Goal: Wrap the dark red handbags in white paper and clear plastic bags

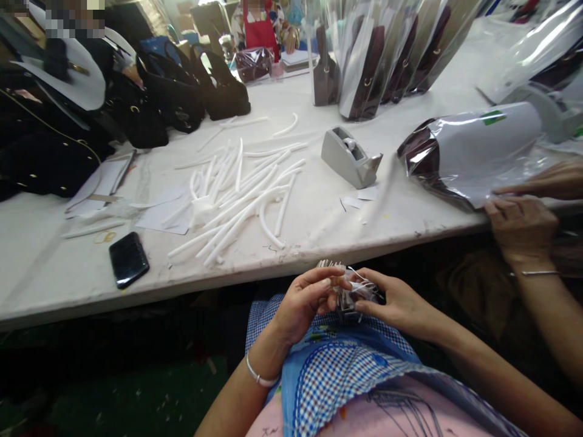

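Note:
My right hand [387,297] is closed around a small bundle with thin white strings [359,288], just below the table's front edge, over my lap. It looks like strung tags, but the fingers cover much of it. My left hand [312,297], with a bracelet at its wrist, touches the bundle's left side. Its thumb and forefinger are pinched together, and what is between them is too small to make out. A blue checked apron [337,370] lies beneath both hands.
White flexible tubes [246,200] lie heaped on the table [314,237], beside a phone [129,260] and a grey tape dispenser [350,158]. Black handbags [218,85] stand at the back left, plastic-wrapped bags [364,79] behind. A co-worker's hands [523,224] touch a wrapped bag [483,152].

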Available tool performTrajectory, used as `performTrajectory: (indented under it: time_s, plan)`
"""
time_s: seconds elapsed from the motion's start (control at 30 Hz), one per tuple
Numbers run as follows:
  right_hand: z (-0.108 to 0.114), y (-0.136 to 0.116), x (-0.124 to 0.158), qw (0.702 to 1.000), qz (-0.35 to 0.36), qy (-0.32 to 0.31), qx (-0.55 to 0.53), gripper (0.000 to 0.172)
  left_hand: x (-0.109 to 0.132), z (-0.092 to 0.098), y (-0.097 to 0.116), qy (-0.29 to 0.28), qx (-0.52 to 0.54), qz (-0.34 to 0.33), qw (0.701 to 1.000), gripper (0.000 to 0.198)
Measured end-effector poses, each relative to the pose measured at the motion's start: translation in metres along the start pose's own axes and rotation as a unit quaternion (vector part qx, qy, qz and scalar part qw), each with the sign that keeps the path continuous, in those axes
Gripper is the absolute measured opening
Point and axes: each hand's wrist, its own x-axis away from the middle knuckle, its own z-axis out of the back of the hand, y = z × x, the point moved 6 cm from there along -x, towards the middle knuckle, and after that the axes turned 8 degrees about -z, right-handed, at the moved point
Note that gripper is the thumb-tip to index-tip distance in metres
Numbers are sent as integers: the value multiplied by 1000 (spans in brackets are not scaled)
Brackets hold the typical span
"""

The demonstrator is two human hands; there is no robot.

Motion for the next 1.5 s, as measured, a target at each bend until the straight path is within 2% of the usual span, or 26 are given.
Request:
performTrajectory:
  time_s: [0.1,0.17,0.27,0.4,0.47,0.5,0.57,0.63,0.73,0.8,0.87,1.03,1.13,1.23,1.37,1.5]
  plan:
    - [0,1,-1,1000,-10,19,-7,29,0,-1,0,-4,4,0,1000,28]
    - [1,7,-1,998,-30,16,-52,35,1,1,1,-3,6,-6,1000,28]
    - [3,24,-2,989,-66,1,-134,45,1,5,3,3,4,-16,1000,27]
    - [7,54,-6,983,-94,-2,-157,46,0,7,5,7,-1,-18,1000,27]
    - [13,66,-9,984,-95,41,-147,48,-1,7,6,6,-8,-15,1000,26]
    - [18,68,-10,984,-85,85,-129,49,-1,7,6,5,-13,-15,1000,26]
    - [29,61,-8,980,-33,186,-67,51,-2,7,8,5,-22,-16,1000,26]
    - [30,41,-5,970,46,238,1,47,-2,7,9,6,-27,-17,999,26]
    - [16,10,-6,967,153,195,60,39,-2,6,11,7,-29,-16,999,26]
    - [5,-1,-11,965,192,159,77,36,-2,4,12,4,-28,-16,999,27]
    - [-2,-6,-16,963,211,142,84,33,-2,4,12,1,-25,-16,1000,27]
    - [-4,-9,-21,959,225,134,111,12,-1,8,11,11,-14,-20,1000,29]
    - [1,-15,-16,950,236,143,148,13,0,14,13,30,-4,-41,999,34]
    - [5,-26,-8,923,260,176,225,15,-1,19,13,63,-5,-61,996,47]
    - [1,-44,4,885,304,200,291,17,-7,21,14,114,-59,-122,984,53]
    - [-10,-51,11,884,328,186,276,17,-13,19,19,135,-141,-211,958,49]
